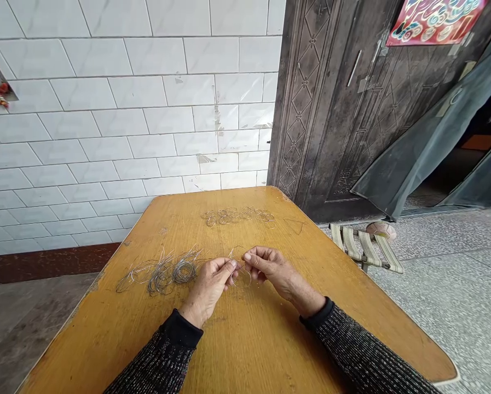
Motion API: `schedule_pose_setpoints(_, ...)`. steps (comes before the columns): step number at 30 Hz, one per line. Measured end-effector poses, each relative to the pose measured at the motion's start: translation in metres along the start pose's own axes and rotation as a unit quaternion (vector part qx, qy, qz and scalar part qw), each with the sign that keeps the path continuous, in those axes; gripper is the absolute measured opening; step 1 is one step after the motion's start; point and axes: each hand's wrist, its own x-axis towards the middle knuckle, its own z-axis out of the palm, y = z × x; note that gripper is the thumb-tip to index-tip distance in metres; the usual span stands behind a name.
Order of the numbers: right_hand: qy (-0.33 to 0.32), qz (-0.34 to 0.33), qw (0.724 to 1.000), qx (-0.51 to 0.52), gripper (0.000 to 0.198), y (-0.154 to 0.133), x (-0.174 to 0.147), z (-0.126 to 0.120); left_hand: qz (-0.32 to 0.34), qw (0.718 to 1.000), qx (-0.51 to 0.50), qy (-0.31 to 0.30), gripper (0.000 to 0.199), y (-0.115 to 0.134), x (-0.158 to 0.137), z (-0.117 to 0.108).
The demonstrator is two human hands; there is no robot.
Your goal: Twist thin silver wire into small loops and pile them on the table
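Near the middle of the wooden table [245, 339], my left hand [213, 280] pinches a thin wire [250, 280] between thumb and fingers. My right hand [275, 269] is closed on the same wire, just to the right. A small loop of it hangs below the fingertips, and a thin end sticks up above them. To the left of my left hand lie tangled coils of grey wire [184, 271], with loose ends poking out. Farther back on the table, several small wire rings [229, 215] lie in a row.
A bent piece of wire [296, 225] lies at the table's far right. White wall tiles [159, 120] rise behind the table. A dark carved door [311, 109] stands at the back right, with a grey curtain [429, 137] beside it. A strapped folding stool [366, 246] stands right of the table.
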Motion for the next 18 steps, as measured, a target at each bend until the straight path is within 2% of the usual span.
schedule_pose_setpoints(5, -0.037, 0.015, 0.999, -0.007, 0.031, -0.0031, -0.0031, 0.0030, 0.030, 0.999, 0.009, 0.019, 0.030, 0.0016, 0.0003, 0.0006)
schedule_pose_setpoints(18, -0.036, 0.036, 0.998, 0.033, 0.032, 0.0021, -0.0008, 0.0018, 0.053, 0.996, 0.041, 0.064, 0.027, -0.0020, 0.0025, 0.0016)
